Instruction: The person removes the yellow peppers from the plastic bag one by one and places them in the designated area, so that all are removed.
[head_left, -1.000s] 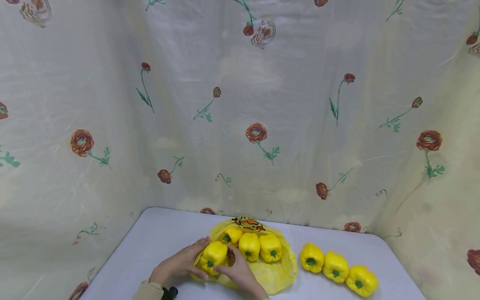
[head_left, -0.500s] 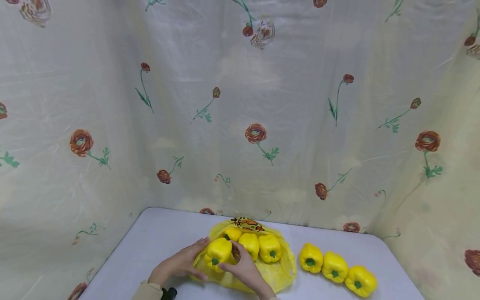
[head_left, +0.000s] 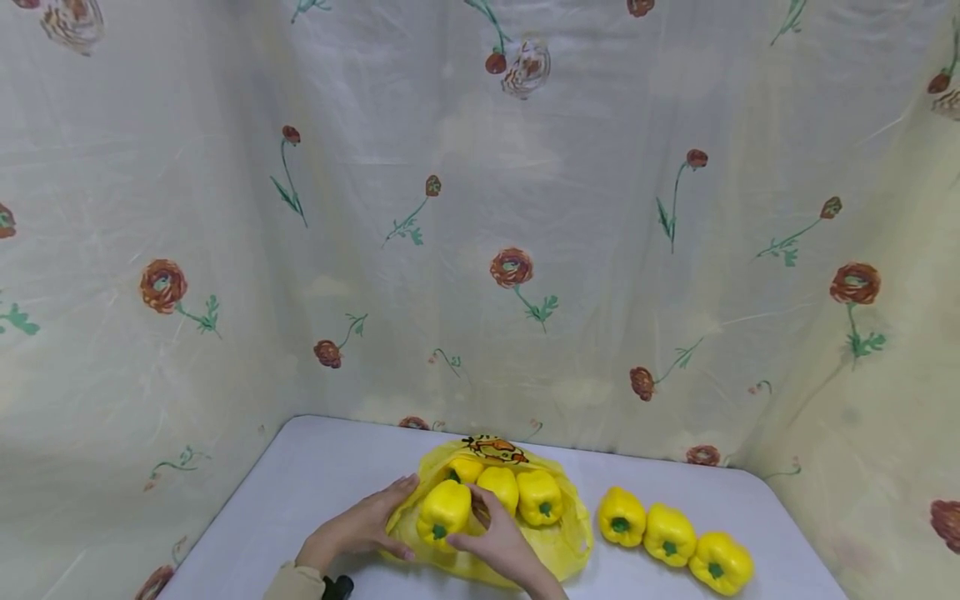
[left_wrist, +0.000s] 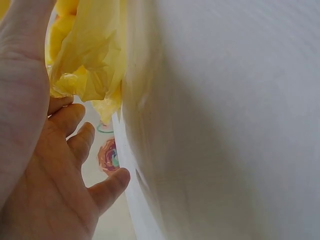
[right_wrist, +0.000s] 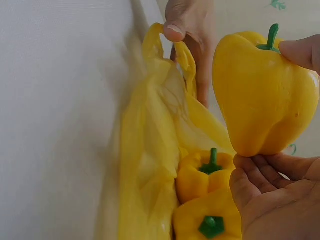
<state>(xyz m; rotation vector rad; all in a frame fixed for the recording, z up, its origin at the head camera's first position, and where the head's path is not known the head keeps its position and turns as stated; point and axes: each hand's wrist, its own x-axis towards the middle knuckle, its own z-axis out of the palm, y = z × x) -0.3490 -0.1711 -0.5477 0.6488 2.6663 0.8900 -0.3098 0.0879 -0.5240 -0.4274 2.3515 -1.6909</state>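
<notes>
My right hand [head_left: 501, 537] grips a yellow bell pepper [head_left: 444, 510] with a green stem, above the mouth of a yellow plastic bag [head_left: 542, 560]. The right wrist view shows the thumb beside the stem and the fingertips under the pepper [right_wrist: 265, 95]. With thumb and fingers spread apart, my left hand [head_left: 366, 523] touches the bag's left rim; its fingers [left_wrist: 80, 142] look loosely extended in the left wrist view. Three more bell peppers lie inside the bag: one at the back left [head_left: 467, 469], one in the middle [head_left: 498, 487] and one at right [head_left: 540, 497].
Three yellow bell peppers [head_left: 670, 535] stand in a slanting row on the white table [head_left: 337, 450], right of the bag. A flower-patterned curtain [head_left: 480, 350] encloses the table at the back and both sides. A dark band [head_left: 341, 587] sits at my left wrist.
The pepper in my right hand has shifted a little to the right, away from my left hand. The left hand, the bag and the row of peppers stay nearly in place.
</notes>
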